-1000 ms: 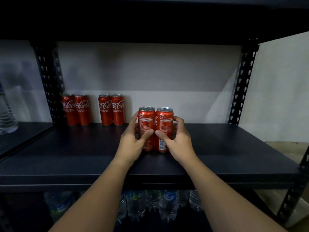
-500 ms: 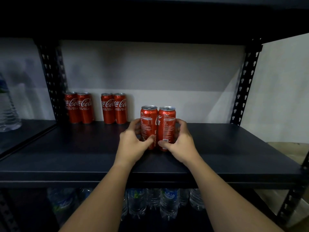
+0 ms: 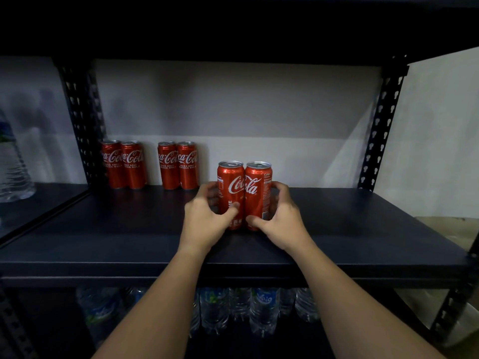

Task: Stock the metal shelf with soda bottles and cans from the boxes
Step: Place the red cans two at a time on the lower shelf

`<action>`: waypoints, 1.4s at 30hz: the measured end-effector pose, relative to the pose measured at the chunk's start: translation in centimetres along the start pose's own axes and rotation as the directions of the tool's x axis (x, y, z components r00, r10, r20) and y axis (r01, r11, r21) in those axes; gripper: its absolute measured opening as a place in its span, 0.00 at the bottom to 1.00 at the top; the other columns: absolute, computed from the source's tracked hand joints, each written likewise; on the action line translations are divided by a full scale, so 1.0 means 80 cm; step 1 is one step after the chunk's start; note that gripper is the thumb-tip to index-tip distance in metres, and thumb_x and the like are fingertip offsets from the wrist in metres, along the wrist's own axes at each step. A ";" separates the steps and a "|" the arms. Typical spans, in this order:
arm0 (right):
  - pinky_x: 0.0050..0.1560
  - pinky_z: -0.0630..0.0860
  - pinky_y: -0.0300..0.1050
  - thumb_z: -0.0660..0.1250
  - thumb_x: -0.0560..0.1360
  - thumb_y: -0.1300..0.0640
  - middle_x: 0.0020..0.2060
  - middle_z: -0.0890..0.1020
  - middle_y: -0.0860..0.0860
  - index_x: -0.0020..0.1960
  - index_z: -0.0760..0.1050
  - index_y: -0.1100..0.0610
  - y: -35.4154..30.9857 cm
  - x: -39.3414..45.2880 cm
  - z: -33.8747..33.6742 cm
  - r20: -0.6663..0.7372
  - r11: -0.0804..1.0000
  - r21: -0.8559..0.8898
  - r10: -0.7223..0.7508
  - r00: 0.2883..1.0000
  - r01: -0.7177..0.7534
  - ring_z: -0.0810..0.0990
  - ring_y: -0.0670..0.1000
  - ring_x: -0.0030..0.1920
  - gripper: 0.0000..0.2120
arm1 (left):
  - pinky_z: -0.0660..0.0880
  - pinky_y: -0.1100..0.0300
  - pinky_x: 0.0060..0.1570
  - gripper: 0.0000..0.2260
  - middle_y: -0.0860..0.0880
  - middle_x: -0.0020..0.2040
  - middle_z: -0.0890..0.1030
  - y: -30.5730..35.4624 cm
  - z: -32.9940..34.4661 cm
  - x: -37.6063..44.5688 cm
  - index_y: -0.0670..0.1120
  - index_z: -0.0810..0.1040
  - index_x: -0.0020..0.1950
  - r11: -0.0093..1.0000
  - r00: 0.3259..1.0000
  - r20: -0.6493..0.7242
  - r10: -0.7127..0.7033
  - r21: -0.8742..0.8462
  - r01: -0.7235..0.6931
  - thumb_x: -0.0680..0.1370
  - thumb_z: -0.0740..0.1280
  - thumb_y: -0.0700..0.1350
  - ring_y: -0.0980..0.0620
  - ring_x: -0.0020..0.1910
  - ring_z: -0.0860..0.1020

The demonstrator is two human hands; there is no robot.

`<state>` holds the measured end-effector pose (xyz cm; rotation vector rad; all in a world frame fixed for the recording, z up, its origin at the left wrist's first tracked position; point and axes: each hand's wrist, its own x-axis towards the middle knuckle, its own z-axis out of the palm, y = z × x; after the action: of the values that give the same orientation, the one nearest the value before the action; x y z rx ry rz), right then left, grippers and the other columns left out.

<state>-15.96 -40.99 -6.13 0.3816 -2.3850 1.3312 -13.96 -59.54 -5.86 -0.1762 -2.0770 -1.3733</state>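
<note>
Two red soda cans stand upright and touching in the middle of the black metal shelf [image 3: 337,244]. My left hand [image 3: 204,224] grips the left can [image 3: 230,187], thumb on its front and fingers round its far side. My right hand [image 3: 282,218] grips the right can [image 3: 258,187] the same way. The white logos on both cans face me. Further back on the left stand two pairs of like cans, one pair [image 3: 123,164] against the left upright and another pair [image 3: 177,165] beside it.
Perforated black uprights [image 3: 381,125] frame the shelf, with a white wall behind. A clear water bottle [image 3: 13,164] stands on the neighbouring shelf at far left. Several water bottles [image 3: 241,309] fill the shelf below. A dark shelf board overhangs close above.
Both hands have turned the two cans where they stand: the label panels that faced me have rotated away and the white logos now face front. The cans sit slightly further back.
</note>
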 end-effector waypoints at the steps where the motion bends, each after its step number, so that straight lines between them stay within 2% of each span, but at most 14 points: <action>1: 0.65 0.75 0.48 0.81 0.67 0.51 0.69 0.74 0.49 0.74 0.57 0.44 0.000 0.000 0.000 0.009 1.000 -0.003 -0.003 1.000 0.003 0.76 0.51 0.67 0.45 | 0.78 0.65 0.58 0.24 0.62 0.53 0.80 -0.001 0.000 0.000 0.55 0.74 0.67 1.000 1.000 0.012 -0.006 -0.018 0.006 0.74 0.78 0.47 0.66 0.54 0.79; 5: 0.63 0.75 0.45 0.81 0.67 0.46 0.68 0.75 0.47 0.75 0.58 0.45 -0.003 -0.001 0.000 0.024 1.000 0.024 0.007 1.000 -0.008 0.76 0.48 0.64 0.45 | 0.75 0.66 0.60 0.30 0.59 0.59 0.79 -0.002 0.000 0.002 0.51 0.73 0.73 0.997 0.998 0.067 -0.014 -0.072 0.019 0.73 0.79 0.49 0.61 0.59 0.79; 8: 0.61 0.76 0.46 0.82 0.63 0.39 0.65 0.76 0.48 0.70 0.62 0.47 -0.004 -0.002 0.000 -0.006 0.999 0.013 0.037 0.999 -0.037 0.77 0.48 0.63 0.43 | 0.78 0.65 0.55 0.33 0.58 0.58 0.82 -0.004 0.002 0.003 0.51 0.75 0.68 0.998 0.999 0.022 -0.026 -0.054 0.027 0.67 0.83 0.54 0.62 0.55 0.81; 12: 0.56 0.74 0.43 0.82 0.65 0.43 0.61 0.77 0.46 0.68 0.66 0.50 -0.004 -0.001 -0.002 -0.007 0.997 0.011 0.072 0.997 -0.072 0.77 0.46 0.57 0.38 | 0.79 0.70 0.46 0.29 0.56 0.52 0.83 -0.006 0.002 0.004 0.49 0.77 0.62 0.998 0.998 -0.025 -0.053 -0.035 0.052 0.66 0.84 0.53 0.63 0.48 0.82; 16: 0.57 0.76 0.40 0.81 0.68 0.54 0.56 0.80 0.45 0.70 0.70 0.52 -0.003 0.000 -0.003 -0.007 0.995 0.071 0.072 0.997 -0.071 0.80 0.46 0.56 0.34 | 0.81 0.63 0.56 0.22 0.58 0.53 0.83 -0.011 0.003 0.007 0.52 0.78 0.62 0.995 0.998 0.012 -0.058 -0.083 0.059 0.72 0.81 0.47 0.64 0.51 0.82; 19: 0.54 0.73 0.36 0.82 0.66 0.50 0.57 0.78 0.44 0.71 0.70 0.51 -0.004 0.000 -0.002 0.017 0.996 0.063 0.065 0.998 -0.066 0.79 0.44 0.56 0.37 | 0.79 0.64 0.59 0.23 0.60 0.53 0.83 -0.011 0.003 0.007 0.54 0.78 0.63 0.994 0.997 0.063 -0.054 -0.097 0.060 0.71 0.81 0.47 0.65 0.54 0.82; 22: 0.59 0.77 0.45 0.83 0.61 0.39 0.61 0.77 0.44 0.69 0.68 0.49 -0.004 -0.001 -0.001 -0.006 0.998 0.024 0.061 0.998 -0.060 0.77 0.46 0.59 0.43 | 0.76 0.75 0.49 0.27 0.61 0.51 0.82 -0.008 0.004 0.005 0.54 0.77 0.62 0.997 0.996 0.072 -0.047 -0.055 0.051 0.67 0.84 0.50 0.70 0.49 0.81; 24: 0.61 0.78 0.50 0.83 0.61 0.39 0.63 0.77 0.48 0.67 0.67 0.49 -0.004 -0.002 0.000 -0.033 0.998 -0.009 0.064 0.997 -0.064 0.78 0.49 0.61 0.42 | 0.74 0.77 0.43 0.27 0.60 0.49 0.82 -0.010 0.003 0.005 0.53 0.76 0.59 0.997 0.997 0.047 -0.063 -0.047 0.065 0.66 0.85 0.49 0.72 0.45 0.80; 26: 0.62 0.78 0.51 0.84 0.62 0.42 0.63 0.78 0.49 0.67 0.68 0.49 -0.003 -0.001 -0.001 -0.036 0.997 -0.004 0.077 0.996 -0.077 0.78 0.50 0.61 0.40 | 0.76 0.75 0.43 0.26 0.58 0.49 0.83 -0.014 0.003 0.007 0.52 0.77 0.59 0.994 0.995 0.041 -0.094 -0.051 0.096 0.66 0.85 0.49 0.69 0.46 0.80; 29: 0.64 0.78 0.53 0.83 0.64 0.47 0.64 0.80 0.48 0.69 0.69 0.50 0.001 0.001 -0.001 -0.010 0.994 0.041 0.098 0.995 -0.097 0.79 0.50 0.62 0.39 | 0.80 0.66 0.54 0.27 0.56 0.53 0.84 -0.020 0.002 0.010 0.48 0.80 0.64 0.990 0.991 0.061 -0.119 -0.072 0.123 0.67 0.84 0.48 0.63 0.52 0.82; 33: 0.63 0.76 0.47 0.81 0.68 0.54 0.64 0.80 0.47 0.71 0.70 0.50 0.002 0.003 -0.001 0.022 0.991 0.089 0.102 0.995 -0.104 0.79 0.49 0.63 0.35 | 0.78 0.71 0.52 0.28 0.59 0.52 0.83 -0.023 0.003 0.012 0.47 0.79 0.68 0.985 0.986 0.096 -0.134 -0.100 0.144 0.70 0.82 0.44 0.67 0.51 0.80; 36: 0.64 0.77 0.49 0.83 0.65 0.48 0.65 0.79 0.48 0.71 0.69 0.50 0.000 0.002 -0.001 0.003 0.994 0.069 0.084 0.997 -0.084 0.79 0.49 0.63 0.39 | 0.79 0.64 0.57 0.30 0.55 0.56 0.84 -0.021 0.003 0.011 0.47 0.78 0.69 0.987 0.988 0.095 -0.125 -0.090 0.133 0.69 0.83 0.47 0.62 0.55 0.81; 38: 0.64 0.78 0.51 0.84 0.62 0.44 0.65 0.79 0.48 0.70 0.68 0.50 -0.001 0.000 0.000 -0.016 0.997 0.033 0.068 0.998 -0.067 0.79 0.49 0.63 0.42 | 0.77 0.66 0.54 0.31 0.54 0.57 0.84 -0.019 0.002 0.009 0.48 0.78 0.68 0.990 0.989 0.084 -0.121 -0.067 0.126 0.67 0.84 0.49 0.61 0.55 0.81; 42: 0.63 0.78 0.51 0.83 0.64 0.46 0.64 0.79 0.50 0.69 0.68 0.52 0.001 0.000 0.002 -0.041 0.999 0.004 0.046 0.998 -0.045 0.79 0.51 0.63 0.39 | 0.81 0.60 0.55 0.29 0.54 0.53 0.85 -0.020 0.001 0.009 0.47 0.80 0.63 0.988 0.990 0.047 -0.136 -0.064 0.139 0.64 0.85 0.50 0.60 0.52 0.83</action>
<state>-15.99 -41.08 -6.24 0.2998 -2.3720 1.3491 -15.23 -60.34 -6.73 -0.0918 -2.1129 -1.5354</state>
